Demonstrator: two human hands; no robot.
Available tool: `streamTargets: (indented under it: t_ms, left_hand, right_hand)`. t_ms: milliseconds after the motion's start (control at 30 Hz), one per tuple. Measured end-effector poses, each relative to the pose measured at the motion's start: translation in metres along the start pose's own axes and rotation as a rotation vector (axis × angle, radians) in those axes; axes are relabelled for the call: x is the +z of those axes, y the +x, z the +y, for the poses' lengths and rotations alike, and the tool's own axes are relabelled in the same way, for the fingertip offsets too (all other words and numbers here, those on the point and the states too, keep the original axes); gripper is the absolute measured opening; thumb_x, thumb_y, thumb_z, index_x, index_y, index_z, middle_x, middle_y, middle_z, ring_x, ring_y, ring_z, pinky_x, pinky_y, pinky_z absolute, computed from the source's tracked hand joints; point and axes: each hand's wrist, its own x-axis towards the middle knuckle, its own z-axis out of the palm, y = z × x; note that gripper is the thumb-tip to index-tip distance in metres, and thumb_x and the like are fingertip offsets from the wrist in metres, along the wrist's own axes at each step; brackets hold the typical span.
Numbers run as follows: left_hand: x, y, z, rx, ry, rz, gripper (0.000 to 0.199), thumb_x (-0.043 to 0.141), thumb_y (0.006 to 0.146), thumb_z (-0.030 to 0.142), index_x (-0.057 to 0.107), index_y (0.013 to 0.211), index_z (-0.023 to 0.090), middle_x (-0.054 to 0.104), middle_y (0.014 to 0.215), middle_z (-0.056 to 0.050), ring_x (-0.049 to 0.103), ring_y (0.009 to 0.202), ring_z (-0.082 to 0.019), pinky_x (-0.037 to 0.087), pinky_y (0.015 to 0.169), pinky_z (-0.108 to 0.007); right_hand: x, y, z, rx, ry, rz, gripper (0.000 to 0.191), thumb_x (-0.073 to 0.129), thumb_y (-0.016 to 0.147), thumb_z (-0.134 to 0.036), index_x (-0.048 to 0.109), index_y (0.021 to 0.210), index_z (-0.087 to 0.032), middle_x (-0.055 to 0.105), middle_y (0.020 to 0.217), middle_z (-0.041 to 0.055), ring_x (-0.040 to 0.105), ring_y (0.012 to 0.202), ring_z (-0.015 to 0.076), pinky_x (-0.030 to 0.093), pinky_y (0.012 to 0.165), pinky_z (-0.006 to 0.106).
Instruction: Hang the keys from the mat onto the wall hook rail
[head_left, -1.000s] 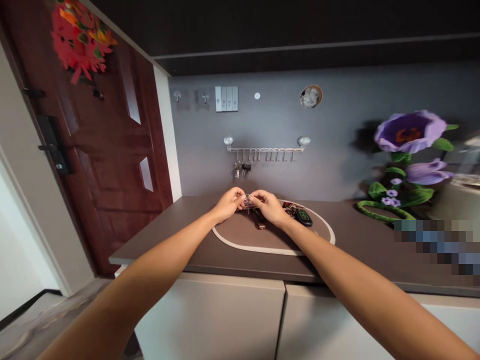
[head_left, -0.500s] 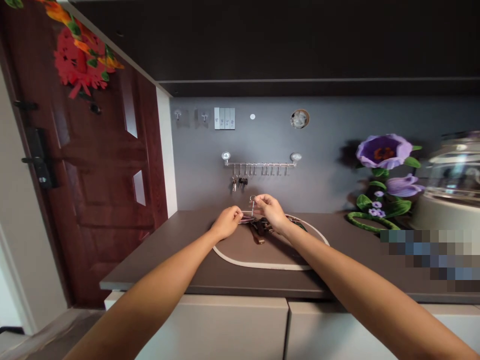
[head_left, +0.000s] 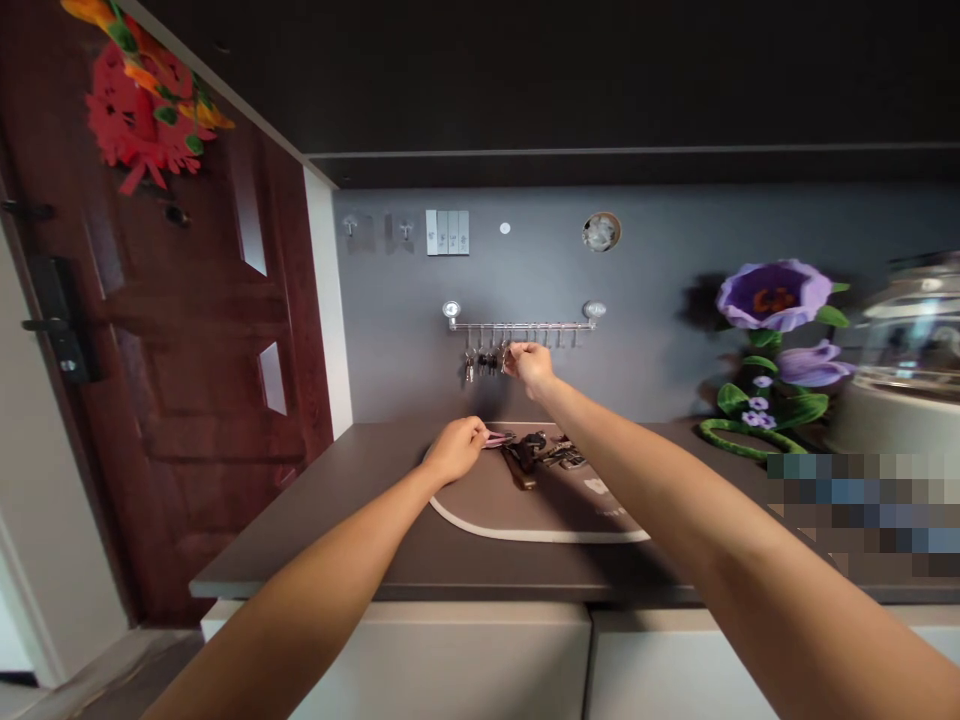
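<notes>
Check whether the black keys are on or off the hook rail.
On: the black keys hang just below the hook rail, above the mat; the right hand is beside them, not supporting them.

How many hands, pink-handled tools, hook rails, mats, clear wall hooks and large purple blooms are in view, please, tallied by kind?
Left hand and right hand: 2
Pink-handled tool: 1
Hook rail: 1
Mat: 1
Clear wall hooks: 2
Large purple blooms: 2
Total: 9
</notes>
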Motion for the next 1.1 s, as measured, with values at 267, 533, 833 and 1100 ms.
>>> streamTargets:
  t_ms: [267,533,833,1100]
  left_hand:
    - [-0.002,0.001,0.000,-0.007,0.057,-0.006,0.020,0.042,0.080,0.024,0.059,0.074,0.015,0.062,0.071,-0.003,0.052,0.065,-0.012,0.037,0.061,-0.022]
    - [-0.001,0.003,-0.003,-0.027,0.063,-0.007,0.018,0.043,0.080,0.023,0.059,0.075,0.016,0.061,0.069,-0.003,0.052,0.064,-0.013,0.036,0.061,-0.023]
    - [-0.001,0.003,-0.006,-0.045,0.080,0.003,0.018,0.042,0.080,0.022,0.059,0.075,0.016,0.060,0.069,-0.003,0.051,0.064,-0.012,0.035,0.061,-0.023]
    - [0.000,0.004,-0.007,-0.072,0.065,-0.008,0.016,0.044,0.079,0.022,0.059,0.077,0.016,0.060,0.069,-0.002,0.051,0.064,-0.012,0.035,0.060,-0.022]
  right_hand:
    - [0.015,0.011,0.002,0.081,0.006,0.118,0.017,0.046,0.075,-0.008,0.047,0.060,-0.015,0.048,0.047,-0.0042,0.046,0.042,0.0041,0.045,0.044,0.016]
    - [0.015,0.017,0.014,0.055,-0.040,0.147,0.019,0.046,0.074,-0.010,0.048,0.056,-0.015,0.050,0.047,-0.0021,0.047,0.041,0.0056,0.044,0.043,0.018]
    - [0.006,0.017,0.027,0.034,-0.063,0.085,0.018,0.045,0.079,-0.016,0.048,0.061,-0.014,0.052,0.051,-0.0022,0.048,0.043,0.0040,0.043,0.043,0.015]
    - [0.003,0.021,0.033,-0.016,-0.128,0.062,0.014,0.044,0.080,-0.015,0.049,0.067,-0.014,0.053,0.055,-0.0029,0.048,0.045,0.0041,0.044,0.048,0.017]
